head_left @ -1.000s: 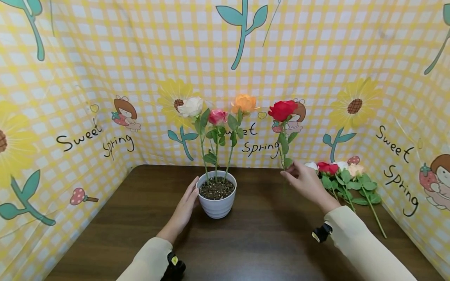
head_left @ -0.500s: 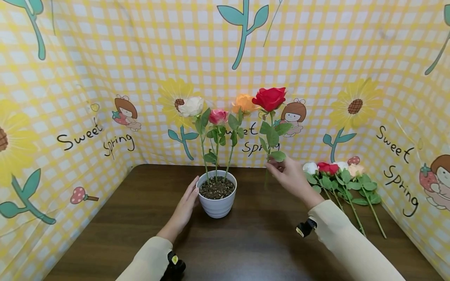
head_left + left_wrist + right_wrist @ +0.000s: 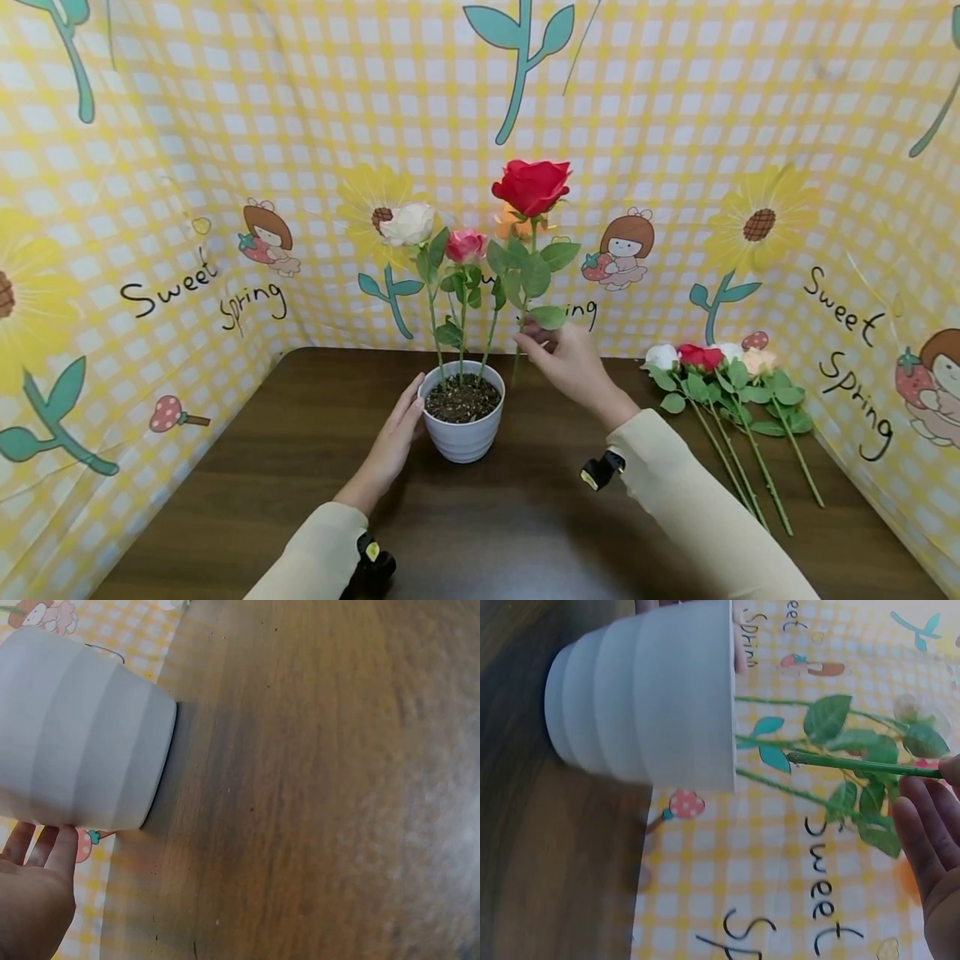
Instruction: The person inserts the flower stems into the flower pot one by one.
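On my feed the R hand [image 3: 568, 360] has thumb & fingers pinched tog. on the stem of the red rose [image 3: 531, 187]; rose is near-upright, just R of the rim of the pot [image 3: 462, 440], lower stem end free. I see the L hand [image 3: 392, 437] w/ fingers straight, touching the pot's L side. White rose [image 3: 408, 225], pink rose [image 3: 465, 247] & orange rose [image 3: 516, 223] stand in it; loose roses [image 3: 700, 358] lie R on the table [image 3: 517, 533].
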`<state>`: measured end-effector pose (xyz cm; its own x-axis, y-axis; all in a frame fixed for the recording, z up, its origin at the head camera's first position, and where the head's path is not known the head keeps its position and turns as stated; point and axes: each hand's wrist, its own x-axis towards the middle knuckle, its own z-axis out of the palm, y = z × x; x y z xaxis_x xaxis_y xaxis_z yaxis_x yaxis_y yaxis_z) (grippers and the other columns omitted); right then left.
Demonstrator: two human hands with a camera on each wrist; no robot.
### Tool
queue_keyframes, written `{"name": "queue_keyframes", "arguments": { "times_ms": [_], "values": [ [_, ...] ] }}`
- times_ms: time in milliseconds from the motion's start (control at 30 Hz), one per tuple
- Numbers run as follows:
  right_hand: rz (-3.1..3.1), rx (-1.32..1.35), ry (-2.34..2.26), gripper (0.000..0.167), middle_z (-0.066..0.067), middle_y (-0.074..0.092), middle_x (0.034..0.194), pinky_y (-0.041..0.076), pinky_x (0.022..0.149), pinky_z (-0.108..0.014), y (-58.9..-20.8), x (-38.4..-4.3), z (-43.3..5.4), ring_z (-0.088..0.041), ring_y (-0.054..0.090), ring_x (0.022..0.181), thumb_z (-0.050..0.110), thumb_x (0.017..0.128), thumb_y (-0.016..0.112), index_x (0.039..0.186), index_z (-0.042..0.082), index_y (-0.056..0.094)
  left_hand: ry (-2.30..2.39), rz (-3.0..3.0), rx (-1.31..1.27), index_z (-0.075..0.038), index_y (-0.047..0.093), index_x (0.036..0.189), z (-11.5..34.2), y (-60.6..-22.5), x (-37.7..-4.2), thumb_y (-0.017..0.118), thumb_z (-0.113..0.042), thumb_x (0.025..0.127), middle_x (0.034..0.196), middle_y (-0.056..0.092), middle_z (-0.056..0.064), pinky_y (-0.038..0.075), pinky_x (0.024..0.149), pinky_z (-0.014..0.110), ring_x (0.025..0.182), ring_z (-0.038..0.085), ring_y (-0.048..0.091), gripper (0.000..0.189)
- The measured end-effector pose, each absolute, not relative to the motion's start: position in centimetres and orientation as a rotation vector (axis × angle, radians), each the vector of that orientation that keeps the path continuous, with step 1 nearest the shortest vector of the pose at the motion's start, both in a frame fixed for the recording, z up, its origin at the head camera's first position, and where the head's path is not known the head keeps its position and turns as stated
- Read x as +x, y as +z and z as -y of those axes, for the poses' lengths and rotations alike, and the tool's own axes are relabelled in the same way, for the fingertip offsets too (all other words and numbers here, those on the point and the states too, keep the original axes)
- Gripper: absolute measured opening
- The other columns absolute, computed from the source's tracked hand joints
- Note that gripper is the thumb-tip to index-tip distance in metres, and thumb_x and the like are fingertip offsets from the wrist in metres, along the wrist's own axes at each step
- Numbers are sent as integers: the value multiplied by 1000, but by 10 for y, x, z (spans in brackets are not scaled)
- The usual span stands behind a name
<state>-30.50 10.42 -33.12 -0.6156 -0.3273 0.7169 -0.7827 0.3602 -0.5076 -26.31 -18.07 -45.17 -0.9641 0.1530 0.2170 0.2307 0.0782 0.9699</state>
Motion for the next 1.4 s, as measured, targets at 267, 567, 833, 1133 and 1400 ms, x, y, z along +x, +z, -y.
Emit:
{"name": "queue_keyframes", "arguments": {
  "times_ms": [267, 567, 833, 1133, 1400],
  "values": [
    [2071, 1023, 1183, 11, -3, 70, 90, 55, 62, -26, -341, -312, -76, -11, 67, 76, 10, 95, 71, 102, 2, 69, -2036, 2275, -397, -17, 21, 161, 181, -452, -266, 32, -31, 112, 166, 14, 12, 25, 111, 64, 148, 34, 17, 53],
    [2094, 1045, 1205, 13, -2, 73, 93, 55, 66, -24, -350, -317, -51, -8, 66, 78, 12, 97, 68, 107, 3, 71, -2040, 2285, -363, -20, 22, 161, 181, -455, -266, 33, -35, 111, 165, 15, 11, 26, 111, 63, 148, 33, 17, 53],
    [2139, 1096, 1231, 12, -10, 73, 94, 53, 66, -25, -360, -321, -38, -10, 64, 74, 12, 101, 63, 107, 3, 68, -2032, 2294, -361, -21, 22, 161, 181, -455, -265, 32, -34, 112, 165, 16, 13, 26, 111, 62, 148, 33, 18, 52],
    [2209, 1065, 1231, 7, -10, 73, 90, 51, 61, -25, -368, -325, -30, -8, 61, 69, 12, 100, 64, 103, 8, 68, -2029, 2286, -385, -18, 20, 161, 182, -457, -264, 33, -38, 111, 165, 16, 15, 26, 112, 63, 147, 36, 18, 55],
    [2311, 1021, 1267, 13, -8, 72, 96, 53, 66, -27, -372, -324, -29, -10, 62, 77, 14, 102, 61, 109, 6, 68, -2028, 2282, -375, -19, 22, 161, 182, -457, -265, 32, -36, 111, 164, 17, 13, 27, 112, 61, 148, 33, 19, 53]
  ]
}}
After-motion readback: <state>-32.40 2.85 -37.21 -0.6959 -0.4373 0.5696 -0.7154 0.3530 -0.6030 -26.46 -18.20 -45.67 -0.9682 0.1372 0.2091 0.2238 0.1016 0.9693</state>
